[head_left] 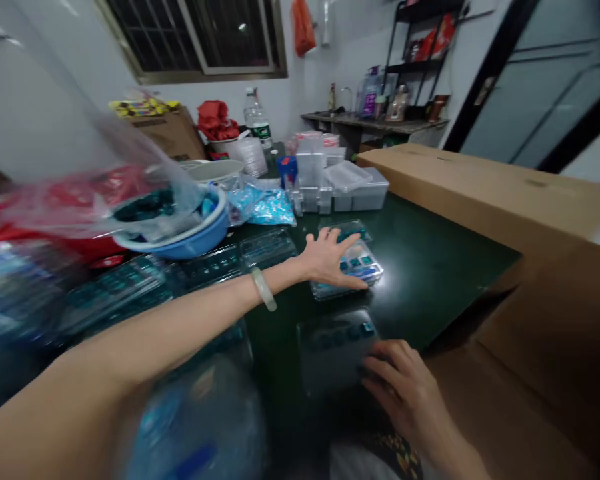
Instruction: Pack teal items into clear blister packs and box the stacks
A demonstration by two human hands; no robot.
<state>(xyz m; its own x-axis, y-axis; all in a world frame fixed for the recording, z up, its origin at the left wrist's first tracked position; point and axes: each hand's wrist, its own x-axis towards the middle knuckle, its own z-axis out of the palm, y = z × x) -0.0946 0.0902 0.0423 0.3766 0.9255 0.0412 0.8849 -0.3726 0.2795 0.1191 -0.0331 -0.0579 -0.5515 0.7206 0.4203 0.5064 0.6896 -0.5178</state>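
Observation:
My left hand [330,258] reaches across the dark green table [430,267] and lies flat, fingers spread, on a clear plastic tray of small teal pieces [353,270]. A pale bangle [264,289] sits on that wrist. Near the table's front edge, my right hand [405,390] rests with curled fingers on the corner of another clear tray [333,350] holding a row of teal pieces. Whether it grips the tray is unclear.
A large cardboard box [505,200] runs along the right side. Several more clear trays [215,263] lie at left, by a blue basin [190,237] under a plastic bag. Clear containers [353,187], a bottle [257,120] and a shelf stand behind.

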